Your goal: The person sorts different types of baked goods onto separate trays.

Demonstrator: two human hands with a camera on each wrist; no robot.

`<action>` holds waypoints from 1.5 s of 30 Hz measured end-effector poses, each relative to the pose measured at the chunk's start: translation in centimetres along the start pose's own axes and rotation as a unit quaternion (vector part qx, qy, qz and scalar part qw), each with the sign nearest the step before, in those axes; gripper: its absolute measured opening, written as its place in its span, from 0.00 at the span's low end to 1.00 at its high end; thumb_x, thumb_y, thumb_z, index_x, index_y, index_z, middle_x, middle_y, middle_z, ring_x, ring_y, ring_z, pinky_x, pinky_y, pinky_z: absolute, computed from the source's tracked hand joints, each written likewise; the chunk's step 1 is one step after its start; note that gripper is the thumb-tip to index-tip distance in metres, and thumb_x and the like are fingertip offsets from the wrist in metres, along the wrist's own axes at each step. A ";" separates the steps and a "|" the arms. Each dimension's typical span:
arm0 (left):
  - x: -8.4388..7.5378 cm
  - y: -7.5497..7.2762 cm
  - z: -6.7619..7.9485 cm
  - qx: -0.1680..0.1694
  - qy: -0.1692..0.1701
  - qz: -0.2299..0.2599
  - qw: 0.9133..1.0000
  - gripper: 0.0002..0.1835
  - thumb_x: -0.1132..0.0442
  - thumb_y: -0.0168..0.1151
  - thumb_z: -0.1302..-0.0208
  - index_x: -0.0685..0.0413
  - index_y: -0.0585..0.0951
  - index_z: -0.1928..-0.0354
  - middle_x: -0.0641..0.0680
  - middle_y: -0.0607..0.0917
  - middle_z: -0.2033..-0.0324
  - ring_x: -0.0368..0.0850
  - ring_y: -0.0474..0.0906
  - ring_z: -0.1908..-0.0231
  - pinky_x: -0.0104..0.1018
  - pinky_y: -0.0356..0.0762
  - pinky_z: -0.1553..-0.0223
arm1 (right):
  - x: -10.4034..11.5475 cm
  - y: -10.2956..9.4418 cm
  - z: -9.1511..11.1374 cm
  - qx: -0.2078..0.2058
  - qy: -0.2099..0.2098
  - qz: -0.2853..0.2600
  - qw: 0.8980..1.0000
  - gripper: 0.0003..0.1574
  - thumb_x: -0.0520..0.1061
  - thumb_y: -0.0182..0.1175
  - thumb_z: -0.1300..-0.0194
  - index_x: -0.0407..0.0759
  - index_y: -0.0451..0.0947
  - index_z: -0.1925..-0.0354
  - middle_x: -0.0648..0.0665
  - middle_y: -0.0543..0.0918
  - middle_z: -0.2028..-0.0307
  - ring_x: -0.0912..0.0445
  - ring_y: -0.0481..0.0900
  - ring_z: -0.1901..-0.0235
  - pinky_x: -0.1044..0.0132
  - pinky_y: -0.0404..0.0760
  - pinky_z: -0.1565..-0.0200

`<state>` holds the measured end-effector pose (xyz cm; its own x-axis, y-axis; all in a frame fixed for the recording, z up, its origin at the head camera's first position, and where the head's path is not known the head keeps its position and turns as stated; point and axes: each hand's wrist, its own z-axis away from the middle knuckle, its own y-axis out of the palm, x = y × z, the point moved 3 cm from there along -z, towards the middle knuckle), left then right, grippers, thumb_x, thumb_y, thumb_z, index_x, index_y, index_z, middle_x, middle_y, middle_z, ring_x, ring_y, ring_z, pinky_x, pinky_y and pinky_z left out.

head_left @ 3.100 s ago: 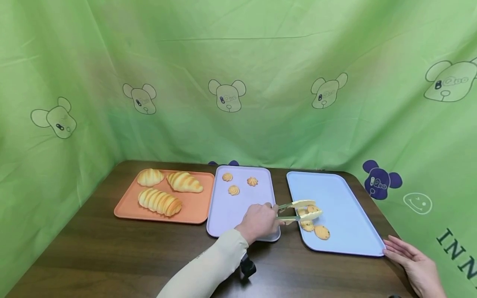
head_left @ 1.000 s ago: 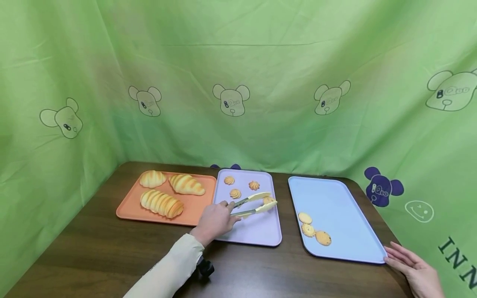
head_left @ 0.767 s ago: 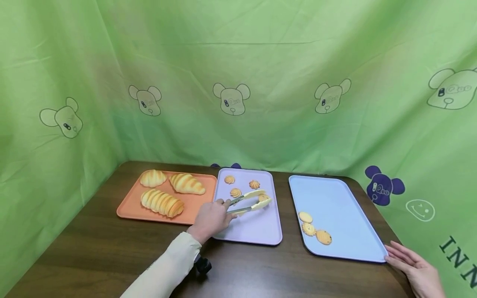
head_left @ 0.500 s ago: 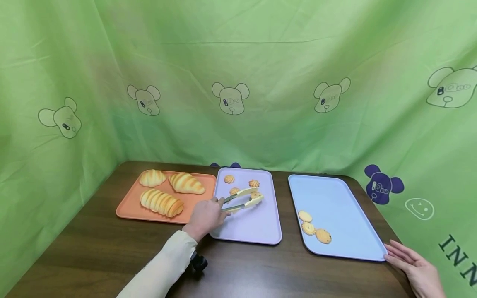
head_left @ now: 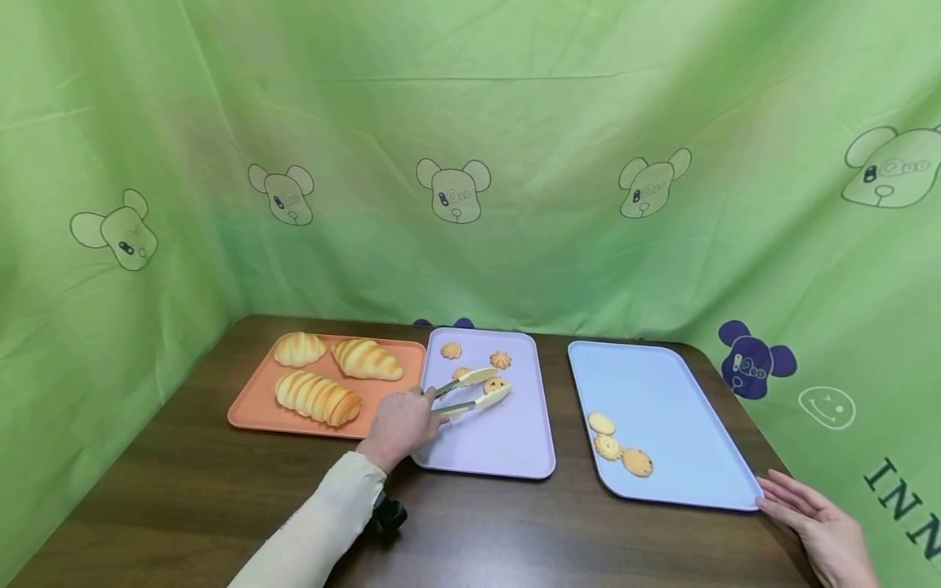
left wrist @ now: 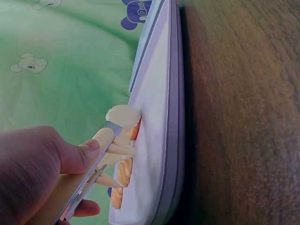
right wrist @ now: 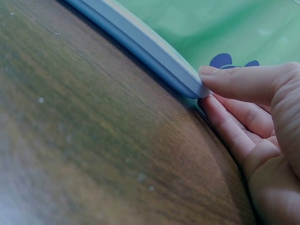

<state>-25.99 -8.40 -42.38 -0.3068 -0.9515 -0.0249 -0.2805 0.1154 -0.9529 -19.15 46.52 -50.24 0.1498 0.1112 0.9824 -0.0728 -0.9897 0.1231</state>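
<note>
My left hand (head_left: 400, 425) grips metal tongs (head_left: 455, 407) with cream tips over the lilac tray (head_left: 515, 445). A round cookie with dark spots (head_left: 496, 385) sits between the tong tips, near several swirled cookies (head_left: 501, 359). In the left wrist view, thumb and fingers hold the tongs (left wrist: 101, 140) from both sides, and a tip hides part of the cookies. My right hand (head_left: 816, 523) pinches the near right corner of the blue tray (head_left: 684, 425); the right wrist view has its thumb on the tray's rim (right wrist: 154, 47) and fingers below the corner.
Three flat cookies (head_left: 607, 447) lie at the left side of the blue tray. An orange tray (head_left: 250, 412) at the left bears three bread rolls (head_left: 318, 398). All trays stand on a dark wooden table (head_left: 220, 506) before a green curtain (head_left: 367, 245).
From the blue tray, my left hand has brought the tongs and a cookie left onto the lilac tray, then further left toward the swirled cookies. My right hand stays at the blue tray's corner.
</note>
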 end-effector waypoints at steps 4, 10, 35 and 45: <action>0.1 0.1 0.0 -0.014 0.008 0.005 1.000 0.25 0.44 0.71 0.41 0.59 0.84 0.55 0.53 0.79 0.77 0.43 0.70 0.84 0.38 0.70 0.82 | 0.1 0.0 -0.1 0.000 -0.012 0.010 1.000 0.33 0.21 0.56 0.36 0.56 0.86 0.50 0.55 0.88 0.59 0.66 0.85 0.59 0.78 0.78 0.60; -0.1 0.0 0.2 -0.058 0.027 0.021 0.998 0.24 0.44 0.73 0.43 0.59 0.83 0.59 0.54 0.78 0.78 0.45 0.70 0.85 0.39 0.70 0.84 | 0.2 0.1 -0.2 0.009 -0.031 0.000 0.999 0.34 0.20 0.55 0.36 0.55 0.85 0.49 0.54 0.88 0.58 0.66 0.85 0.58 0.78 0.78 0.59; -4.1 -0.7 0.5 -0.089 0.092 0.101 0.987 0.40 0.39 0.73 0.47 0.64 0.80 0.42 0.58 0.85 0.63 0.49 0.78 0.79 0.41 0.77 0.77 | 0.1 0.3 -0.1 0.004 -0.035 0.003 0.999 0.33 0.20 0.56 0.37 0.54 0.85 0.49 0.54 0.88 0.59 0.66 0.85 0.58 0.78 0.78 0.59; -6.5 0.2 0.6 -0.115 0.112 0.116 0.980 0.40 0.36 0.71 0.51 0.60 0.80 0.43 0.52 0.82 0.69 0.46 0.74 0.82 0.38 0.74 0.79 | 0.1 0.2 0.1 0.003 -0.036 0.005 0.999 0.34 0.20 0.55 0.37 0.54 0.85 0.49 0.55 0.88 0.59 0.67 0.85 0.58 0.78 0.77 0.59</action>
<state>-23.53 -2.38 -42.57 -0.5719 -0.8082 -0.1406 -0.3700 0.4071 -0.8351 -19.08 46.37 -50.11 0.2197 0.0951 0.9709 -0.0686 -0.9913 0.1126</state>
